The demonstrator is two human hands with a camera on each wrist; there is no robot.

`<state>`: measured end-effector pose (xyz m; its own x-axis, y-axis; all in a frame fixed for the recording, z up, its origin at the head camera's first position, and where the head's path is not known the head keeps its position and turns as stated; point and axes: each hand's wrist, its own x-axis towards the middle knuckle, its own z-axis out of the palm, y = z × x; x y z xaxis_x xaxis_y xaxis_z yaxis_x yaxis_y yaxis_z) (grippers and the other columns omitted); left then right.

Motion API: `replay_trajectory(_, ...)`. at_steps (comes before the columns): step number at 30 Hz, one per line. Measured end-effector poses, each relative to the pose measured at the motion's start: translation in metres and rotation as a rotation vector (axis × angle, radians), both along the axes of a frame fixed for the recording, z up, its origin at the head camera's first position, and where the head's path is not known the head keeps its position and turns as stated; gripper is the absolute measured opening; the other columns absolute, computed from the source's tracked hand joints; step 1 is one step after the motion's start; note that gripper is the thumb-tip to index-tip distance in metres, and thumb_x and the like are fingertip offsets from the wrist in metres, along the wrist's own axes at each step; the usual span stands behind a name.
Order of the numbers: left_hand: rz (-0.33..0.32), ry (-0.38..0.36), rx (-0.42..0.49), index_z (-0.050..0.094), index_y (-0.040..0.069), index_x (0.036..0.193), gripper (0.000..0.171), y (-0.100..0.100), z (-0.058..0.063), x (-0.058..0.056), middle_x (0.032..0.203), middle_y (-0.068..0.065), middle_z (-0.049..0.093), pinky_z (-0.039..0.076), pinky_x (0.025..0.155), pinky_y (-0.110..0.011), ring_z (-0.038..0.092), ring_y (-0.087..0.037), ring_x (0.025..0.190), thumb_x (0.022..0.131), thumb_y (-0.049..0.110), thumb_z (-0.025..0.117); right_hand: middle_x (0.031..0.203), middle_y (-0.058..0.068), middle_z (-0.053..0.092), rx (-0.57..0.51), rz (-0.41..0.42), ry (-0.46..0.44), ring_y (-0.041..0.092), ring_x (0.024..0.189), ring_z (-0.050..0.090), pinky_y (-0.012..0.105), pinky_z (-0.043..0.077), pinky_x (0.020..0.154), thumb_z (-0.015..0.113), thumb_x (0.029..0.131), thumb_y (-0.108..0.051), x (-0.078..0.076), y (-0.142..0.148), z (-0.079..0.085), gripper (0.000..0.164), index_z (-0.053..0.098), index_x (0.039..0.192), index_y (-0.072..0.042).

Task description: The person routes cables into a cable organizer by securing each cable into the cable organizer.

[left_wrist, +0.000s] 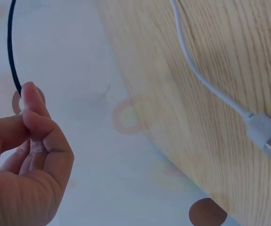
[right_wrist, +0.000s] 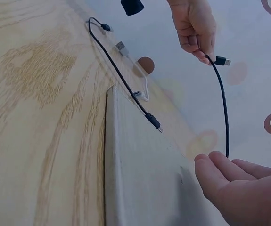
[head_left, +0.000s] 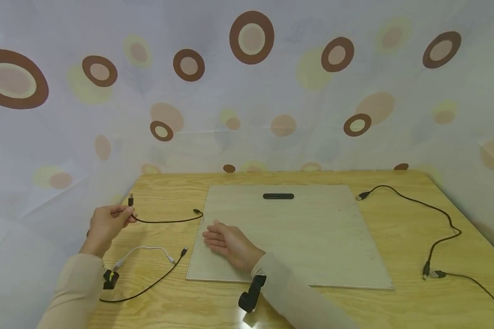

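Note:
My left hand point(head_left: 108, 225) pinches a short black USB cable point(head_left: 164, 222) between thumb and fingers, close below its USB-A plug point(head_left: 131, 200). Held up over the table's left side, the cable stretches right, and its small far plug point(head_left: 196, 211) is by the board's left edge. My right hand point(head_left: 232, 246) holds nothing; its fingers are extended over the left part of a white board point(head_left: 296, 242). In the right wrist view the cable point(right_wrist: 224, 103) runs down from the left hand point(right_wrist: 195, 26) and passes behind the right fingertips.
Below the left hand lie a white USB cable point(head_left: 148, 247) and another black cable point(head_left: 156, 282). More black cables point(head_left: 420, 200) point(head_left: 473, 279) lie on the wooden table point(head_left: 399, 228) at the right. A black oblong piece point(head_left: 278, 196) sits on the board's far part.

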<state>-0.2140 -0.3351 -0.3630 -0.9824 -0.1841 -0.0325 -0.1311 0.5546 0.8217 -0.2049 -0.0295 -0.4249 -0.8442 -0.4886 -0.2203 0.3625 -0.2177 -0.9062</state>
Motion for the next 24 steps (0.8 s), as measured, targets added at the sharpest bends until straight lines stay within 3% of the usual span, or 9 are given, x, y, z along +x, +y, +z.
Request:
replay_trajectory(7, 0.036, 0.059, -0.049, 0.056, -0.011, 0.124, 0.045, 0.003, 0.006, 0.007, 0.087, 0.003, 0.070, 0.053, 0.069, -0.014, 0.063, 0.003, 0.073, 0.100, 0.026, 0.051, 0.137, 0.029, 0.047, -0.005, -0.020, -0.024, 0.038, 0.129, 0.045, 0.044, 0.036, 0.108, 0.035, 0.105, -0.033, 0.000, 0.000, -0.005, 0.059, 0.035, 0.140, 0.014)
replay_trajectory(11, 0.042, 0.101, -0.022, 0.055, -0.011, 0.126, 0.047, 0.008, 0.012, 0.010, 0.086, 0.007, 0.069, 0.052, 0.069, -0.014, 0.063, 0.004, 0.074, 0.100, 0.028, 0.051, 0.137, 0.030, 0.047, -0.016, -0.017, -0.030, 0.039, 0.129, 0.046, 0.044, 0.036, 0.108, 0.035, 0.105, -0.033, 0.000, -0.001, -0.006, 0.059, 0.034, 0.140, 0.015)
replay_trajectory(17, 0.021, 0.166, -0.010, 0.058, -0.010, 0.123, 0.046, 0.017, 0.022, 0.012, 0.084, 0.010, 0.069, 0.052, 0.067, -0.014, 0.063, 0.004, 0.072, 0.099, 0.029, 0.052, 0.137, 0.033, 0.045, -0.074, -0.026, -0.052, 0.040, 0.129, 0.045, 0.045, 0.036, 0.108, 0.033, 0.106, -0.033, -0.001, 0.000, -0.006, 0.059, 0.032, 0.140, 0.016)
replay_trajectory(24, -0.025, 0.175, 0.002, 0.058, -0.013, 0.120, 0.043, 0.029, 0.030, 0.017, 0.083, 0.009, 0.068, 0.053, 0.066, -0.015, 0.062, 0.002, 0.071, 0.099, 0.025, 0.054, 0.136, 0.033, 0.045, -0.197, -0.097, -0.096, 0.042, 0.131, 0.041, 0.044, 0.035, 0.109, 0.034, 0.106, -0.031, -0.007, 0.003, -0.003, 0.059, 0.029, 0.141, 0.016)
